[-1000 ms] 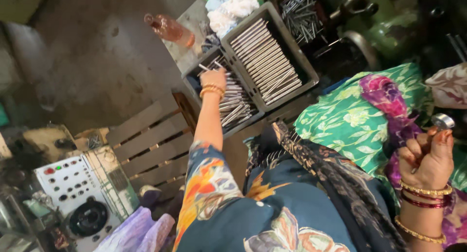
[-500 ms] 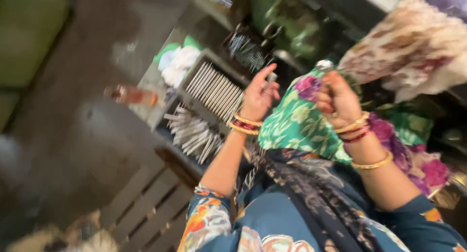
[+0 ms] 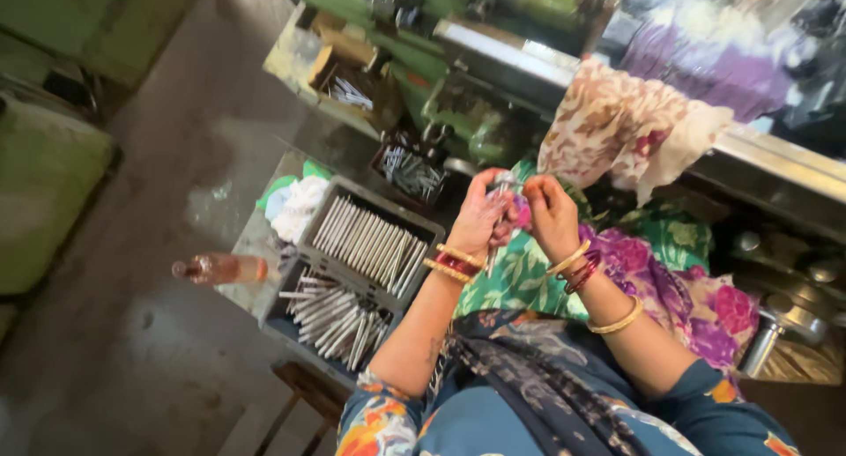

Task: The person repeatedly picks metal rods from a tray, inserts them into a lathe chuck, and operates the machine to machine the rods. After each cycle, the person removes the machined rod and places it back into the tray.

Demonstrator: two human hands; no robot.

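Observation:
My left hand and my right hand meet in front of me, above a green flowered cloth on my lap. The left hand's fingers are closed on a thin metal rod that points downward. Against the rod's top end, the right hand pinches a small shiny metal piece. Both wrists wear bangles. Left of my hands, a grey crate holds neat rows of metal rods, and a lower tray holds loose rods.
A brownish bottle lies left of the trays, by a white cloth. A green machine stands behind, with a box of rods and a floral cloth over a rail. A metal cup sits at right.
My left hand has come off the rod tray and up to my right hand; the two now meet. The view has swung toward the machine.

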